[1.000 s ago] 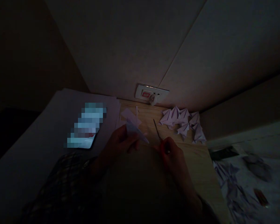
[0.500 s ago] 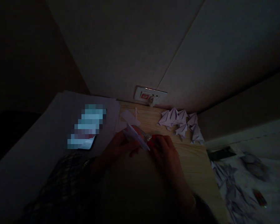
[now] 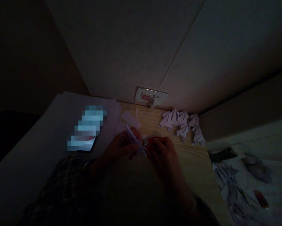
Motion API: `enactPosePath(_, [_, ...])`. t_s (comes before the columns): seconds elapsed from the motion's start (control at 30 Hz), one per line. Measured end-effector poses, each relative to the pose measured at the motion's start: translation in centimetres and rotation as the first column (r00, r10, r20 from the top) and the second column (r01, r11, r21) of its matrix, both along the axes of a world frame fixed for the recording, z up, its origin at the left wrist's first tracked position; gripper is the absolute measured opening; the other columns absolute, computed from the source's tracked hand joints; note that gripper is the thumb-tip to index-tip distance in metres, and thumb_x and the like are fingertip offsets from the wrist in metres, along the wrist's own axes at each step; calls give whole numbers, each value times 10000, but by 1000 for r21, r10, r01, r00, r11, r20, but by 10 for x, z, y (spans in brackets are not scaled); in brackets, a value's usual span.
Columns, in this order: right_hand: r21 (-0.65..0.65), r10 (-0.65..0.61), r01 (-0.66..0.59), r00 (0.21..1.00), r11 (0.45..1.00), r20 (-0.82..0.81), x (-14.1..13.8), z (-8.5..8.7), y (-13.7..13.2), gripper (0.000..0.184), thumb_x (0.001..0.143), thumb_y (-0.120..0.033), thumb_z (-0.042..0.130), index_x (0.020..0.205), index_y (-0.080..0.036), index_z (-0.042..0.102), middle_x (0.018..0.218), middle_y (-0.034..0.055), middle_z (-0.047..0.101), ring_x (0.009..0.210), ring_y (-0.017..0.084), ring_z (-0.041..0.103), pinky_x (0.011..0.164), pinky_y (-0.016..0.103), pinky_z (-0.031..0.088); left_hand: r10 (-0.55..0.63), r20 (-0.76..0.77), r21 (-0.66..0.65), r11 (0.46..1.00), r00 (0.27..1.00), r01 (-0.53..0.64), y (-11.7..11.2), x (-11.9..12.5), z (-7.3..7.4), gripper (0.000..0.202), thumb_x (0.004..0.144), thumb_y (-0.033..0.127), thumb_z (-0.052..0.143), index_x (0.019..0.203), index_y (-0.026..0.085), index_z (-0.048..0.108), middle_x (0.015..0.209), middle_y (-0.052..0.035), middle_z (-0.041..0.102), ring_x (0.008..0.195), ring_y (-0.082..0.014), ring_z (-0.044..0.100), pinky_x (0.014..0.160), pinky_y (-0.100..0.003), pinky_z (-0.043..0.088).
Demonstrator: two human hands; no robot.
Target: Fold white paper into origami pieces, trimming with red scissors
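Note:
My left hand (image 3: 123,146) pinches a folded white paper (image 3: 134,138), tilted up over the wooden tabletop. Closed around red handles, my right hand (image 3: 164,153) holds a pair of scissors (image 3: 152,141) at the right side of that paper. The scissors' pivot shows just beside the paper, while the blades are mostly hidden by the paper and my left fingers. Behind my left hand lie loose paper scraps (image 3: 129,118), one of them a thin strip. Dim light hides the fine detail of the folds.
Several folded paper pieces (image 3: 183,117) stand at the table's back right. A phone (image 3: 87,144) with a lit, blurred screen rests on large white sheets (image 3: 49,125) at left. A wall socket (image 3: 151,95) holds a plug. Beyond the table's right edge lie more folded papers (image 3: 237,197).
The scissors and my right hand have shifted slightly left, so the pivot is closer to the paper and the blades are less visible. The paper has tilted a little in my left hand.

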State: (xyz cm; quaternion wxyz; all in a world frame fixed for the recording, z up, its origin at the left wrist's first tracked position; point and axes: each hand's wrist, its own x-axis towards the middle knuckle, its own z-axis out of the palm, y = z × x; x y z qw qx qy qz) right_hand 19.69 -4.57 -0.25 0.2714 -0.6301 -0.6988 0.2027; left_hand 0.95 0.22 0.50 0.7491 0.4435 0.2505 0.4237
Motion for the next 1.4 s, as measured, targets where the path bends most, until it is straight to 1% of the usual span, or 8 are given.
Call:
enactPosePath(0.27, [-56,39,-38,999,998,14,1,0,0,259,829,-93,583,1074,-164,627,1054,112,575,965,243,566,865,417,534,-79,14,65,995,997,78,2,-1,-5,282,780,413,703,807,166,571,634,32,543,502,-80,484,430,-169,379])
enactPosePath(0.47, [-91,50,-43,995,995,85,0,6,0,258,835,-122,597,1087,-171,627,1036,106,612,966,259,567,886,459,494,-127,47,61,990,991,124,3,1,-11,291,773,400,712,876,171,565,641,33,560,488,-78,479,415,-165,375])
enactPosePath(0.6, [-72,19,-22,999,997,-34,1,14,0,198,868,-171,576,1050,-203,647,1020,87,624,957,240,589,873,416,495,-107,58,16,994,993,107,3,3,-15,332,735,416,734,880,176,556,647,37,563,475,-76,476,397,-162,372])
enactPosePath(0.73, [-25,-26,19,946,999,-322,1,25,-2,126,909,-259,536,949,-221,650,951,55,652,870,195,619,750,323,520,-140,-104,-68,989,985,133,2,4,-20,372,693,429,743,899,175,565,662,40,568,479,-79,476,415,-178,379])
enactPosePath(0.87, [-88,-19,-28,866,996,-500,-4,29,-3,108,852,-318,586,875,-223,633,862,29,675,789,190,629,673,301,517,-219,-199,-123,973,955,197,-1,4,-21,380,682,414,733,939,194,559,709,38,597,524,-102,514,450,-198,395])
enactPosePath(1.0, [-158,-60,-21,869,987,-492,-7,24,-3,97,797,-300,639,834,-211,639,850,33,691,758,191,630,699,317,513,-243,-269,-79,970,932,230,-3,5,-15,349,689,329,727,978,209,574,824,6,659,776,-188,632,676,-290,496])
enactPosePath(1.1, [-151,-57,-21,868,988,-494,-7,22,-2,94,820,-288,602,790,-204,630,813,30,695,752,181,638,700,306,512,-242,-289,-43,970,926,240,-3,6,-13,425,692,324,728,1074,211,578,942,-34,692,912,-230,648,805,-355,498])
enactPosePath(1.4, [-169,-13,-68,898,983,-441,-11,16,-3,190,833,-347,599,904,-177,643,816,42,702,740,187,658,661,284,514,-150,-594,53,973,791,224,-5,11,-15,296,785,384,654,1008,191,627,932,-46,709,834,-248,658,694,-317,483])
